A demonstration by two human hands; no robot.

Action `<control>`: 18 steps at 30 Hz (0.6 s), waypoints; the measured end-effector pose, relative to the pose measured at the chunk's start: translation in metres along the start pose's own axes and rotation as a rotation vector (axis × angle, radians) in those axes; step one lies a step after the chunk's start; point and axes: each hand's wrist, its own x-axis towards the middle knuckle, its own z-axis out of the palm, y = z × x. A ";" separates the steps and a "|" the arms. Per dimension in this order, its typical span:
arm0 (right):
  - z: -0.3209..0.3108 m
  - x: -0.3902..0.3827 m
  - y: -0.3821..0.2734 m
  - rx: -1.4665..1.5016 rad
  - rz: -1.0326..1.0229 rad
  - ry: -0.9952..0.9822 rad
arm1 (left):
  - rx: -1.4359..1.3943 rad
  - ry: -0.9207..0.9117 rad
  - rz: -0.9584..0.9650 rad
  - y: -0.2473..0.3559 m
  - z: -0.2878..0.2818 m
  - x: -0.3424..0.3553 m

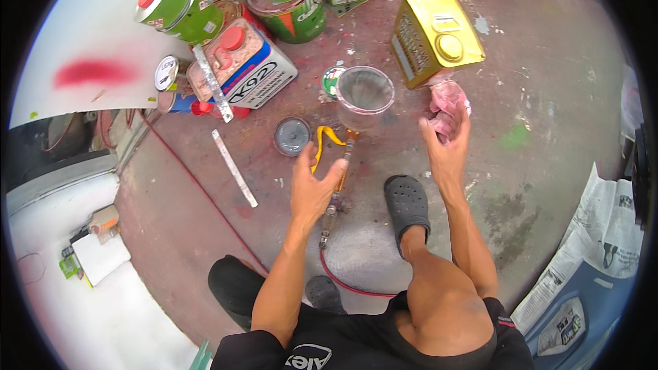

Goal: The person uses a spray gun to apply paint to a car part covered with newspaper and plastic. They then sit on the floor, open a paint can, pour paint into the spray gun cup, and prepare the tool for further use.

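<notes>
My left hand [317, 188] hovers over the floor with thumb and fingers apart and nothing in it. Below and beside it lies a spray gun [334, 207] with a red air hose [349, 288] running from its end. A curved yellow strip [332, 131] shows by my left fingertips. Just beyond is a translucent cup [365, 90] with a grey inside; whether it is joined to the gun, I cannot tell. A round, grey-topped lid or small pot [293, 136] is left of it. My right hand [448, 154] grips a crumpled pink rag [449, 105] near a yellow metal can [442, 31].
At the back left stand a white-and-blue can [264, 74], green tins [181, 14] and a large green bucket [295, 24]. Two spattered flat sticks lie left, one on the floor [234, 168]. My grey clog [406, 205] is between my arms. Newspaper [589, 233] covers the right side.
</notes>
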 end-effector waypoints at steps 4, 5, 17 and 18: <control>0.011 0.085 -0.039 -0.276 -0.043 0.159 | 0.188 -0.323 0.014 0.012 0.029 0.026; 0.018 0.102 -0.040 -0.159 -0.066 0.138 | 0.204 -0.366 0.003 0.017 0.036 0.030; -0.029 0.088 -0.077 -0.054 -0.279 0.071 | -0.100 -0.165 -0.084 -0.037 0.071 0.028; -0.046 0.082 -0.093 -0.131 -0.353 0.061 | -0.082 -0.159 -0.039 -0.031 0.068 0.027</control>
